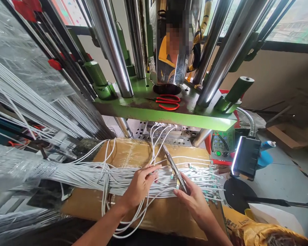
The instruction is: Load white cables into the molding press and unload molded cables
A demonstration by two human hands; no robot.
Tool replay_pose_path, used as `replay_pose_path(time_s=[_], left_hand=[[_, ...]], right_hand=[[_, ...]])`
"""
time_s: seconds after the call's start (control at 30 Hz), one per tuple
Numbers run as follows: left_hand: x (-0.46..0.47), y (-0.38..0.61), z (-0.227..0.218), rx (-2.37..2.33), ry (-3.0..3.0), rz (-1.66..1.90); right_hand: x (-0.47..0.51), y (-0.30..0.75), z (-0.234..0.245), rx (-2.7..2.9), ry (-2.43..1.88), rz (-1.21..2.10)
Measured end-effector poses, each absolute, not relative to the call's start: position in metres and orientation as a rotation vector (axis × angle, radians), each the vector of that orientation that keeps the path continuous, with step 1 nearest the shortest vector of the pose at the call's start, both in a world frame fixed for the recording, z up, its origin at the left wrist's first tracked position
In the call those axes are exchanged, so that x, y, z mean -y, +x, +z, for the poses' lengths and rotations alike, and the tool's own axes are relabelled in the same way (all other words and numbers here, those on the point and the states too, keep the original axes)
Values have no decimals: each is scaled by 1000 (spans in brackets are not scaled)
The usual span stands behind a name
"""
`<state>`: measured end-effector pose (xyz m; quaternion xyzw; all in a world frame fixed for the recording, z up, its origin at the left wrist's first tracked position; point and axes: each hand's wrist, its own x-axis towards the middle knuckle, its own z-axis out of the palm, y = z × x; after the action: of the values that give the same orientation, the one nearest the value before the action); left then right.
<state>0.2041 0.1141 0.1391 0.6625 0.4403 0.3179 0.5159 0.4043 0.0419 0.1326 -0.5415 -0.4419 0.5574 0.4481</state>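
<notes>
A thick bundle of white cables (92, 174) lies across a taped cardboard box (128, 153), ends with small green connectors (207, 177) to the right. My left hand (140, 184) rests on the bundle, fingers curled, pinching one cable near its end. My right hand (192, 196) holds a slim metal tool (173, 165), like tweezers or narrow pliers, angled up toward the machine. Several cables (159, 133) run up into the mould area under the green press plate (164, 109).
Red-handled scissors (168, 101) lie on the green plate among shiny steel columns (110, 44). A person sits behind the machine. A control panel (222, 143) and a black lamp (246, 155) stand at right. More cables hang on a rack at left (33, 102).
</notes>
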Motion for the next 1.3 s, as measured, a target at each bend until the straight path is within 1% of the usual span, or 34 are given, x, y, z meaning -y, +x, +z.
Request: replay_pose_path(time_s=[0.07,0.13,0.3,0.37,0.57,0.8,1.1,1.23,1.3], left_hand=[[-118,205,139,-1183,1432,797],[-123,208,139,-1246,1440,836],[-138,217,136,-925,1956,811],[-142,220,130,-863,2097,831],[-144,222,115,-832,2294,900],[-142,221,109,-786,2452,973],[-143,223,104,-787,2440,956],[-148,225,109,-838,2255,887],[-148,221,119,-952,2121,879]], right_hand=[[-41,404,131,1067,-1318,1398],[-41,402,128,1054,-1312,1407],[-41,402,120,1051,-1403,1383],[-41,403,118,1067,-1429,1377],[-43,404,118,1076,-1444,1371],[-43,403,120,1083,-1428,1338],[-43,403,119,1143,-1458,1292],[-42,402,116,1127,-1456,1295],[-42,402,113,1101,-1426,1324]])
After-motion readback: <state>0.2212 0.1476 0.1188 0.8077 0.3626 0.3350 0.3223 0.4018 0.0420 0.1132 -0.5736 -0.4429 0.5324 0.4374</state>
